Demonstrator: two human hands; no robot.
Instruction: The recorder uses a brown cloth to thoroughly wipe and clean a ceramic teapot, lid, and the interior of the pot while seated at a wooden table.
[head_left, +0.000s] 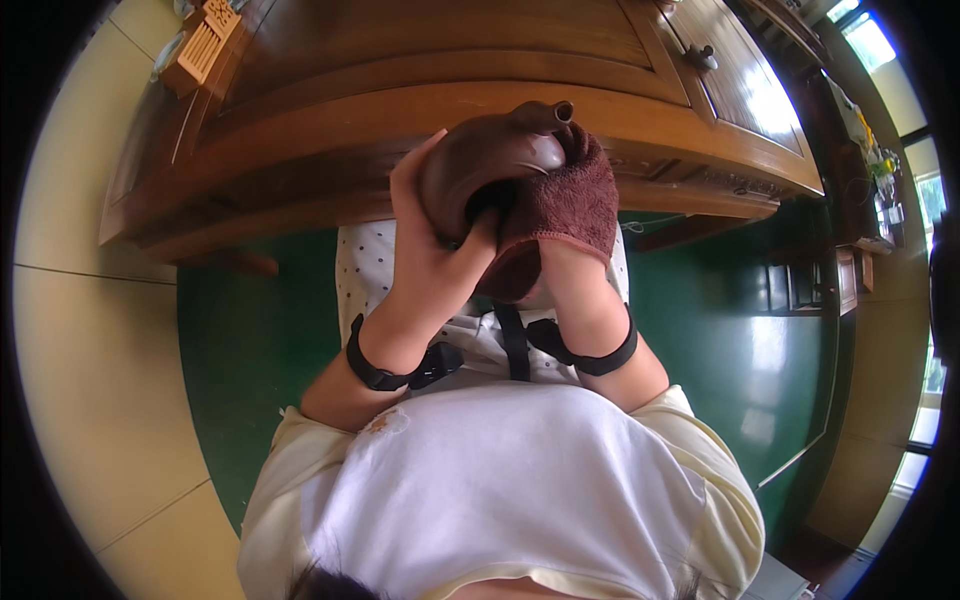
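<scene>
Just above my lap, at the near edge of the table, I hold a dark brown clay teapot (457, 165) tilted on its side. Its round top opening faces me and its spout points to the upper right; no lid is on it. My left hand (424, 217) grips the left side of the pot, with the thumb at the rim of the opening. A maroon terry cloth (574, 202) covers the fingers of my right hand (562, 255) and is pressed against the pot's right side. The fingers under the cloth are hidden.
The brown wooden table (450, 105) lies right ahead. A slatted wooden box (199, 56) stands at its far left corner. Toward the right of the tabletop sits a small dark clay object (703, 57). Green flooring (720, 360) shows on both sides of me.
</scene>
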